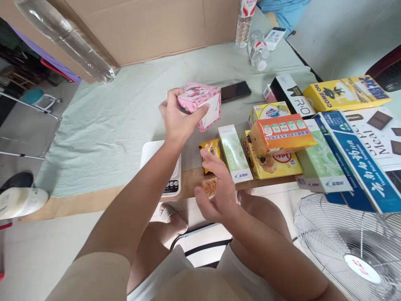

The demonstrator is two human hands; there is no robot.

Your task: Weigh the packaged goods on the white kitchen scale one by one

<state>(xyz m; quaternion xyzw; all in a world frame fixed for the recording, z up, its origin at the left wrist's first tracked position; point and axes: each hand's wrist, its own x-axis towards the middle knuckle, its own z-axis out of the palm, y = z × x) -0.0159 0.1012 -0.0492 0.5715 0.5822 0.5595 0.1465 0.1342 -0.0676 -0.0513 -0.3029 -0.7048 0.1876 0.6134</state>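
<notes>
My left hand (pixel 178 115) grips a pink patterned box (pixel 200 100) by its near left side, tilted above the cloth. Fingers lie along its far edge and the thumb presses the side facing me. Close to my body, my right hand (pixel 219 190) hovers with curled fingers apart and nothing between them. Just beyond it lie a yellow snack packet (pixel 211 146), a small orange-brown packet (pixel 209 186) and a light green box (pixel 234 152). Under my left forearm sits a white kitchen scale (pixel 152 152), partly hidden. A black phone (pixel 236 91) rests behind the pink box.
At right, an orange box (pixel 282 133) lies on yellow boxes (pixel 275 167), beside a blue box (pixel 360 163) and a black-and-white box (pixel 293 96). Bottles (pixel 258 50) stand and lie at the back. A cardboard panel (pixel 156 29) borders the far side; a fan (pixel 351 246) is at lower right.
</notes>
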